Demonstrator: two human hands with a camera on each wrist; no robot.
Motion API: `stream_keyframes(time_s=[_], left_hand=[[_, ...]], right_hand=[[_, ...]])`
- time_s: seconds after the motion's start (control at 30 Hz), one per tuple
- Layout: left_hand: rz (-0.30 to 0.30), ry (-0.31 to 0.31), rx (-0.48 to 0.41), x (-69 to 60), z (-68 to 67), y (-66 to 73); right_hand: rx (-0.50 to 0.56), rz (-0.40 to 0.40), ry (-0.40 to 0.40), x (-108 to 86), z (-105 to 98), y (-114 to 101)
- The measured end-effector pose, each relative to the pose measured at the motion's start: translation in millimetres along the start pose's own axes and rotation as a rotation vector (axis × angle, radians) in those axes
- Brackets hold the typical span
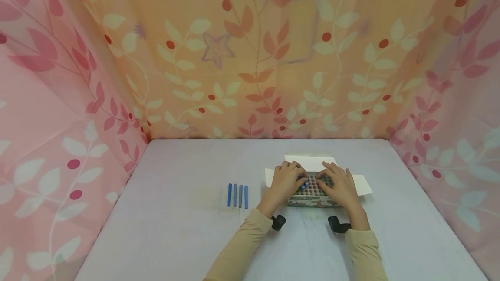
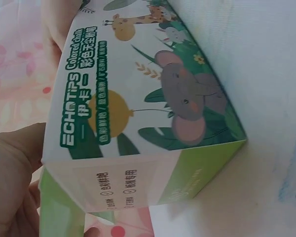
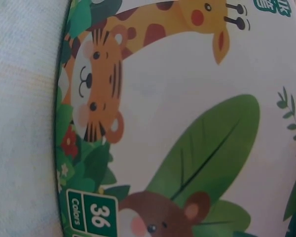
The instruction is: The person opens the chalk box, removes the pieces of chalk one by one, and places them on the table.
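Left hand, right hand at cardboard box; can't tell either grip. Slim blue chalks lie left of box.

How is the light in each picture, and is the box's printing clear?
Head view: soft light, print on the chalk box too small to read; left wrist view: bright tabletop, large lettering legible; right wrist view: box dimmer than the tabletop, "36 Colors" badge legible.
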State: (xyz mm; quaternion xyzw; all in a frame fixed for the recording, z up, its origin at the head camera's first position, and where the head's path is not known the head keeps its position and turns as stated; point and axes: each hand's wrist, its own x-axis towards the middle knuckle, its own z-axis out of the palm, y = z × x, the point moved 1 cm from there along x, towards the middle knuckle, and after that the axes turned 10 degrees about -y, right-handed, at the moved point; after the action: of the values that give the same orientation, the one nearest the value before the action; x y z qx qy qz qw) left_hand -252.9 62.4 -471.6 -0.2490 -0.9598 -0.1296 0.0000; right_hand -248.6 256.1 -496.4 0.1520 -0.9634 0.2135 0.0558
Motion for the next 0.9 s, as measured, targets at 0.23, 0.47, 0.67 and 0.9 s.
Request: stream_keyframes(time_s=[0.23,0.47,0.67,0.9], left_hand=[[-0.005,0.062,-0.041,-0.9,3.3,0.7],[0.008,0.188,-0.119,-1.7,2.6,0.7],[0.018,0.279,-0.204,-2.7,-5.5,0.1],[0.071,0.405,-0.362,-9.2,-20.5,-5.7]], right_hand=[[0.011,-0.011,0.012,-1.5,-0.7,-0.5],[0.01,-0.012,0.016,-1.3,0.8,0.6],[0.003,-0.019,0.026,-0.8,1.7,1.3],[0.0,-0.028,0.032,-1.8,1.7,1.4]])
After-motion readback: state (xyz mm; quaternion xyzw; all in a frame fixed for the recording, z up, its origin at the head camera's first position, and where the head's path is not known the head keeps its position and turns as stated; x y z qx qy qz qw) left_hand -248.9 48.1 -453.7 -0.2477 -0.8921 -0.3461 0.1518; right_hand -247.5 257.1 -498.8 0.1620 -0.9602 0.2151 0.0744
